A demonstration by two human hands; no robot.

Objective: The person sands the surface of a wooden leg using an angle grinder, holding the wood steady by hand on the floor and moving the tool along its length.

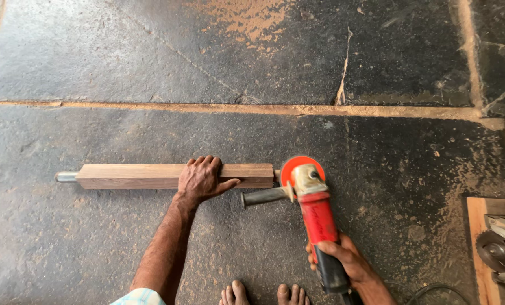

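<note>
Under the left hand [200, 179], wooden post [151, 175] (grinder [312, 197] at its end, in right hand [343, 255]).

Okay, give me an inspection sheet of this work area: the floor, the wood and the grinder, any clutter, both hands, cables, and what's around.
Surface: dark stone floor, dusty, with sawdust patches and a cracked joint.
Job's things: square wooden post lying flat, metal pin at its left end; red angle grinder with its disc guard at the post's right end.
Clutter: circular saw on a wooden board at the right edge.
Hands: left hand pressed on the post; right hand in a grip on the grinder's body.
Cables: dark cable at the bottom right.
Surroundings: person's bare toes at the bottom edge.
</note>
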